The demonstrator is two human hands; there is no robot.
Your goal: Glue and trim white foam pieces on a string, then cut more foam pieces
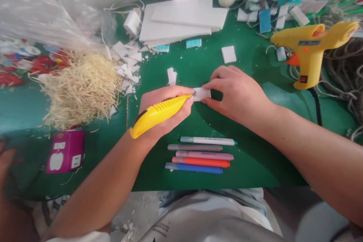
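My left hand (151, 100) is closed around a yellow utility knife (159, 115), its handle slanting down to the left. The knife's blade tip touches a small white foam board piece (202, 93) in front of me. From the other side, my right hand (235, 89) pinches that piece between thumb and fingers. Just beyond the hands lie a narrow white offcut (171, 75) and a square white piece (228, 54). Several markers (201, 155) are lined up on the green table (241, 155) nearer to me.
A yellow glue gun (309, 51) stands at right beside coiled rope (343, 87). White boards (181, 19) are stacked at the back. At left are a straw heap (85, 90), white scraps (129, 64) and a purple box (65, 151). Another person's hand (5, 162) shows at the left edge.
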